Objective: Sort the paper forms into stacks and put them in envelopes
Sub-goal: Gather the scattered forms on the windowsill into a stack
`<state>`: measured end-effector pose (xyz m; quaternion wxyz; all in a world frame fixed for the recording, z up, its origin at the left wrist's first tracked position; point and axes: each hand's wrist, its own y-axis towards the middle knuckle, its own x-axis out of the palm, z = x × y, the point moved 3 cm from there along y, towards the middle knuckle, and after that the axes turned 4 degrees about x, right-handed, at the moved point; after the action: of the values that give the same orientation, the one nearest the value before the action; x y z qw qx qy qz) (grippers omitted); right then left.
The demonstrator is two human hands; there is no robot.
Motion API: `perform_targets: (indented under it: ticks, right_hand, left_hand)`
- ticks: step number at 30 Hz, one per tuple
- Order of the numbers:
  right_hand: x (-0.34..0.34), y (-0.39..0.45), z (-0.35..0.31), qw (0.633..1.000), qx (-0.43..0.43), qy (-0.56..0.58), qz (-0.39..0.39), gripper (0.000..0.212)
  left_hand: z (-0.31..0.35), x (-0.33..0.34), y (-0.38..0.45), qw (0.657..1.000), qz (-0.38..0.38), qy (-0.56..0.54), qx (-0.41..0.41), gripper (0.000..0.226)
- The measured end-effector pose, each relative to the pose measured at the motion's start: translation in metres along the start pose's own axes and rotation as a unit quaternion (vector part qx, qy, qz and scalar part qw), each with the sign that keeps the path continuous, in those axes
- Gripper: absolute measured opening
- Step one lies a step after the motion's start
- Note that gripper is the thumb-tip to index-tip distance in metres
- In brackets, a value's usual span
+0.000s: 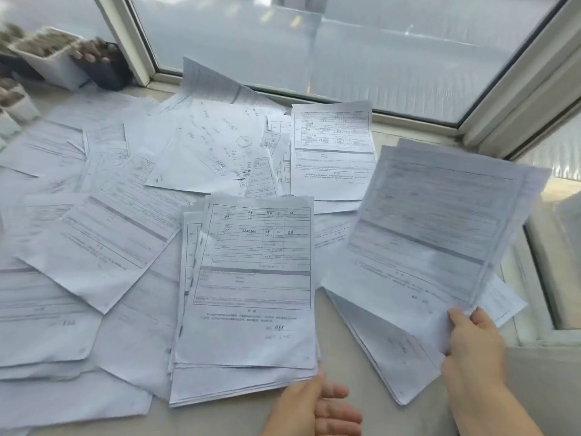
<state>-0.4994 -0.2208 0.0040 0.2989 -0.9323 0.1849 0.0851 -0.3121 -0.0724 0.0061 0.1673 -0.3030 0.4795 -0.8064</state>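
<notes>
Head view, right hand (pixel 474 338) pinching forms (pixel 434 228), left hand (pixel 314 407) spread, plant pots (pixel 63 64) behind.

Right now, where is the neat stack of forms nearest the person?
In the head view, the neat stack of forms lies low at centre on the sill, its near right corner at the left hand.

The white printed paper forms held up at the right (pixel 440 221) are smeared by motion blur, so their table lines and text cannot be read. The right hand (pixel 474 347) covers their lower corner, and its forearm runs off the bottom edge. The left hand (pixel 314 407) is cut at the wrist by the bottom edge. The small white and dark plant pots (pixel 63 61) at the upper left are blurred, their contents unclear. The scattered white sheets at the left (pixel 41 309) run past the frame's edge.
</notes>
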Motion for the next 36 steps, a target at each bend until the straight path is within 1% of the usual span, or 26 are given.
perform_targets:
  ticks: [1, 2, 3, 4, 5, 7, 9, 10, 11, 13, 15, 17, 19, 20, 21, 22, 23, 24, 25, 27, 29, 31, 32, 33, 34, 36]
  right_hand:
    - [-0.002, -0.002, -0.003, 1.000, -0.009, 0.007, 0.016, 0.031]
    - [-0.001, -0.003, -0.004, 1.000, -0.010, 0.009, 0.003, 0.031]
    - [0.006, -0.004, -0.004, 0.999, -0.004, 0.010, -0.039, 0.029]
    - [0.017, -0.007, -0.003, 0.996, 0.013, 0.015, -0.089, 0.026]
    - [0.030, -0.011, 0.000, 0.990, 0.029, 0.027, -0.138, 0.027]
    - [0.057, -0.026, 0.009, 0.977, 0.043, -0.013, -0.210, 0.030]
    - [0.082, -0.047, 0.023, 0.965, 0.037, -0.084, -0.246, 0.028]
    - [0.091, -0.055, 0.032, 0.960, 0.025, -0.118, -0.252, 0.026]
    - [0.101, -0.062, 0.039, 0.955, 0.011, -0.146, -0.257, 0.022]
    - [0.117, -0.073, 0.051, 0.949, 0.002, -0.180, -0.258, 0.021]
    - [0.129, -0.087, 0.054, 0.947, -0.004, -0.204, -0.249, 0.023]
    - [0.135, -0.098, 0.054, 0.936, -0.026, -0.253, -0.243, 0.020]
    - [0.134, -0.100, 0.048, 0.916, -0.086, -0.324, -0.221, 0.015]
    - [0.133, -0.097, 0.044, 0.905, -0.116, -0.358, -0.196, 0.017]
    - [0.132, -0.092, 0.039, 0.899, -0.134, -0.379, -0.175, 0.027]
    - [0.133, -0.086, 0.033, 0.898, -0.133, -0.387, -0.165, 0.037]
    - [0.136, -0.081, 0.028, 0.900, -0.119, -0.385, -0.165, 0.041]
    - [0.142, -0.077, 0.025, 0.900, -0.099, -0.387, -0.175, 0.041]
    - [0.148, -0.074, 0.023, 0.891, -0.090, -0.403, -0.188, 0.039]
    - [0.159, -0.074, 0.021, 0.861, -0.096, -0.459, -0.196, 0.034]
    - [0.165, -0.076, 0.020, 0.837, -0.106, -0.498, -0.204, 0.020]
    - [0.165, -0.077, 0.023, 0.822, -0.117, -0.515, -0.213, 0.014]
    - [0.165, -0.078, 0.026, 0.821, -0.127, -0.514, -0.215, 0.014]
    - [0.164, -0.078, 0.028, 0.827, -0.134, -0.498, -0.223, 0.013]
    - [0.162, -0.078, 0.030, 0.842, -0.130, -0.467, -0.236, 0.011]
    - [0.158, -0.078, 0.031, 0.872, -0.101, -0.394, -0.272, 0.006]
  left_hand:
    - [0.002, -0.005, -0.007, 0.998, -0.018, 0.063, 0.013, 0.030]
    - [0.007, -0.012, -0.013, 0.991, -0.024, 0.122, 0.047, 0.023]
    - [0.014, -0.023, -0.017, 0.980, -0.016, 0.173, 0.100, 0.019]
    - [0.025, -0.036, -0.022, 0.966, 0.008, 0.198, 0.164, 0.018]
    - [0.037, -0.053, -0.025, 0.956, 0.052, 0.184, 0.222, 0.019]
    - [0.060, -0.094, -0.028, 0.926, 0.178, 0.112, 0.313, 0.023]
    - [0.078, -0.131, -0.027, 0.885, 0.275, 0.076, 0.367, 0.026]
    - [0.084, -0.145, -0.027, 0.872, 0.298, 0.073, 0.381, 0.026]
    - [0.088, -0.156, -0.026, 0.866, 0.310, 0.079, 0.384, 0.023]
    - [0.095, -0.168, -0.020, 0.873, 0.307, 0.089, 0.369, 0.021]
    - [0.103, -0.170, -0.013, 0.889, 0.289, 0.108, 0.338, 0.031]
    - [0.110, -0.170, -0.002, 0.909, 0.261, 0.127, 0.298, 0.038]
    - [0.118, -0.172, 0.007, 0.925, 0.218, 0.149, 0.274, 0.029]
    - [0.123, -0.174, 0.009, 0.925, 0.207, 0.170, 0.269, 0.033]
    - [0.127, -0.176, 0.013, 0.924, 0.201, 0.187, 0.265, 0.042]
    - [0.130, -0.180, 0.016, 0.925, 0.204, 0.190, 0.260, 0.047]
    - [0.133, -0.181, 0.018, 0.924, 0.206, 0.197, 0.253, 0.049]
    - [0.136, -0.181, 0.021, 0.924, 0.206, 0.206, 0.247, 0.047]
    - [0.138, -0.178, 0.022, 0.924, 0.204, 0.220, 0.237, 0.042]
    - [0.143, -0.172, 0.024, 0.926, 0.201, 0.230, 0.221, 0.027]
    - [0.145, -0.171, 0.028, 0.929, 0.201, 0.233, 0.204, 0.014]
    - [0.146, -0.172, 0.032, 0.926, 0.204, 0.256, 0.186, 0.016]
    - [0.145, -0.172, 0.032, 0.919, 0.208, 0.276, 0.189, 0.021]
    - [0.145, -0.169, 0.030, 0.907, 0.210, 0.300, 0.206, 0.029]
    - [0.144, -0.168, 0.029, 0.895, 0.216, 0.317, 0.227, 0.038]
    - [0.139, -0.161, 0.024, 0.889, 0.210, 0.310, 0.264, 0.048]
